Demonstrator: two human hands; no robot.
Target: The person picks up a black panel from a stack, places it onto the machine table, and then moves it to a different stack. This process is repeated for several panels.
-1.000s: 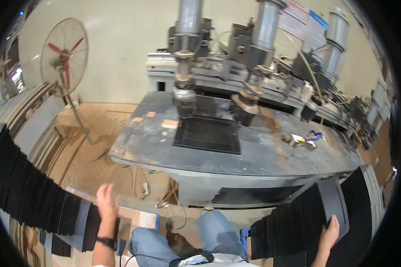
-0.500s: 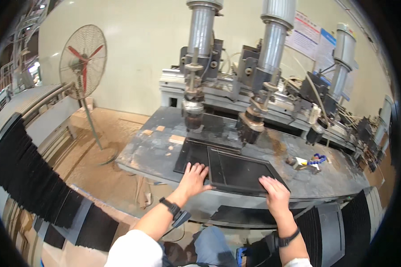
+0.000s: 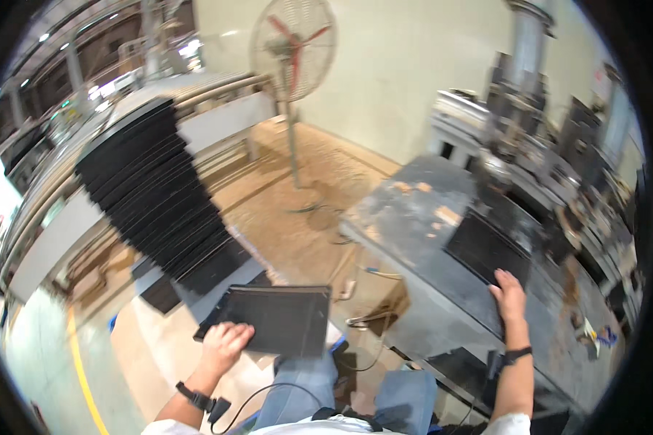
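My left hand (image 3: 227, 346) grips a black rectangular framed panel (image 3: 286, 319) by its near left edge, with the fingers over its top face. This panel is held in the air above my lap, beside the tall stack. A second black panel (image 3: 486, 246) lies flat on the grey machine table (image 3: 406, 243). At that panel's near right end is my right hand (image 3: 510, 296), fingers stretched out and resting at its edge. Motion blur softens the finger contact there.
A tall leaning stack of black panels (image 3: 159, 196) stands at the left, before a roller conveyor (image 3: 225, 90). Behind are a floor fan (image 3: 295, 47) and sawdust on the floor. Drilling heads (image 3: 497, 170) stand over the table's far side; wood scraps (image 3: 446, 215) lie on it.
My view has swung left. My left hand has lifted one panel off the table and carried it left, over my lap. My right hand is now at the panel left on the table.
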